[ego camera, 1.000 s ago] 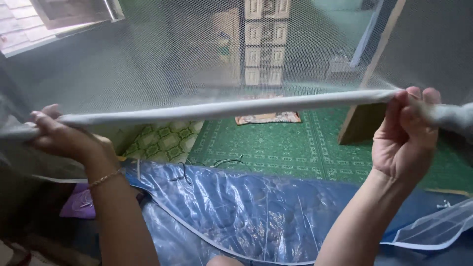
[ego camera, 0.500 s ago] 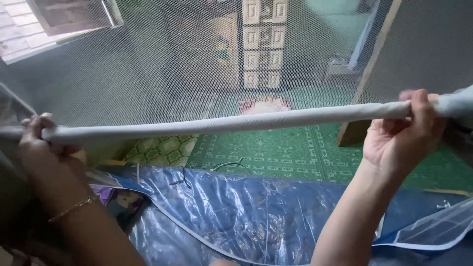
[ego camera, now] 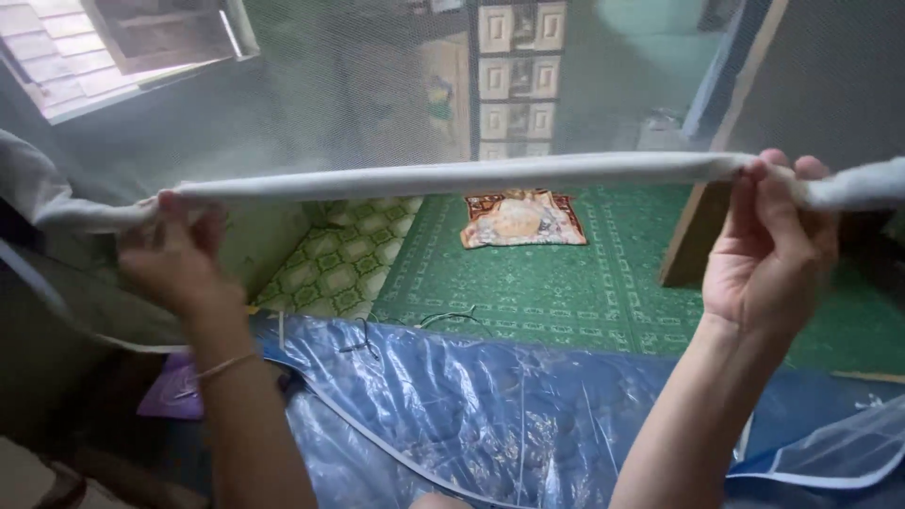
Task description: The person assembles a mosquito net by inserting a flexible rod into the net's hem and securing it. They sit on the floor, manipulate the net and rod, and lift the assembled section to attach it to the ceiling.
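Note:
A pale grey fabric band (ego camera: 471,177), the thick hem of a see-through mosquito net (ego camera: 377,85), stretches level across the view at chest height. My left hand (ego camera: 174,254) pinches the band near its left end, a thin bracelet on that wrist. My right hand (ego camera: 768,250) grips the band near its right end, fingers curled over the top. The net mesh hangs above the band and veils the room behind it.
Below lies a blue mattress in clear plastic wrap (ego camera: 490,405). Beyond it are a green patterned floor mat (ego camera: 566,283), a small rug (ego camera: 518,219), a wooden post (ego camera: 707,217), a cabinet (ego camera: 514,75) and a window (ego camera: 123,42) at upper left.
Both hands have kept hold of the band. My left hand has shifted rightward along it and the band now lies level instead of sloping up to the right.

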